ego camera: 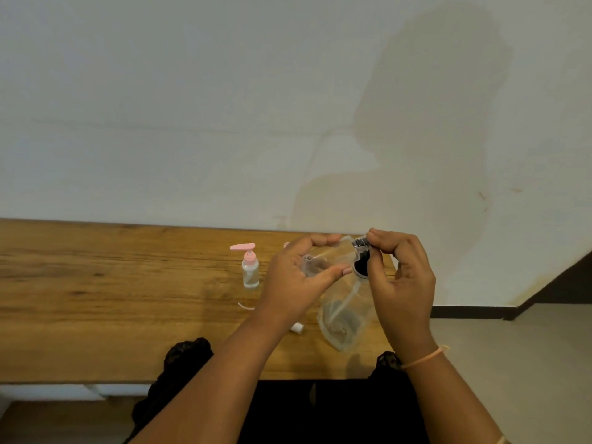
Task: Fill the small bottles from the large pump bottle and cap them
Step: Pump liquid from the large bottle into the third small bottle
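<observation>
A large clear pump bottle (344, 318) stands on the wooden table (112, 283), with a black collar and a dip tube inside. My right hand (400, 283) pinches its black and silver pump head (361, 243) from above. A small clear bottle (322, 261) lies tilted in my left hand (298, 280), between thumb and fingers, its open mouth at the pump's nozzle. To the left, another small clear bottle with a pink pump top (250, 269) stands upright on the table, apart from both hands.
A white cap (298, 328) lies under my left wrist, and a thin curved tube (245, 306) lies on the table near it. Something pink (286, 244) peeks out behind my left hand. A white wall rises behind the table. The table's right end is near the large bottle.
</observation>
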Motion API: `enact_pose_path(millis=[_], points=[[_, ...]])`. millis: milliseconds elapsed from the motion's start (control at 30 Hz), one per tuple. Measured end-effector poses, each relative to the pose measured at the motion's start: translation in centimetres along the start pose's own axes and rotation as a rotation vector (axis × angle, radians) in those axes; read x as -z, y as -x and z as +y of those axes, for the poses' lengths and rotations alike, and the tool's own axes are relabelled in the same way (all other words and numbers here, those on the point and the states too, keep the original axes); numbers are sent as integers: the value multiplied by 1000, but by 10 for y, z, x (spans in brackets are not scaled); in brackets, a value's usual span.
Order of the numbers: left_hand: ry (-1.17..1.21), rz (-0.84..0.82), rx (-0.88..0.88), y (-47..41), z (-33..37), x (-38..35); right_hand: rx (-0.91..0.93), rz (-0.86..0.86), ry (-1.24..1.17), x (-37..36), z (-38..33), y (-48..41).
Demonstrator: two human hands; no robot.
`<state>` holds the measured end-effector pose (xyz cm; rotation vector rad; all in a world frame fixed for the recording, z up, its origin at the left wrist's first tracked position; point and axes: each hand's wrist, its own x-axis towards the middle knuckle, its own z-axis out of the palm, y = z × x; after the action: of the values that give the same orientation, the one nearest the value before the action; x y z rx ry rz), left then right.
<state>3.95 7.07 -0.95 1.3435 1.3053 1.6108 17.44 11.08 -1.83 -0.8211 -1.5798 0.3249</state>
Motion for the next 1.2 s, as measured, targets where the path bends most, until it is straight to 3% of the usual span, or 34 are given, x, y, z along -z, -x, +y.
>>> enact_pose_path(millis=[433,733,1200], points=[[-47,-19,3,-4,-9,-2,106,-90,185,4,14,2],[-33,11,-95,-4,-8,-2,57,-32,24,3,3,-3],[-60,-5,-78,-2,-8,-1,57,-37,32,1,11,-1]])
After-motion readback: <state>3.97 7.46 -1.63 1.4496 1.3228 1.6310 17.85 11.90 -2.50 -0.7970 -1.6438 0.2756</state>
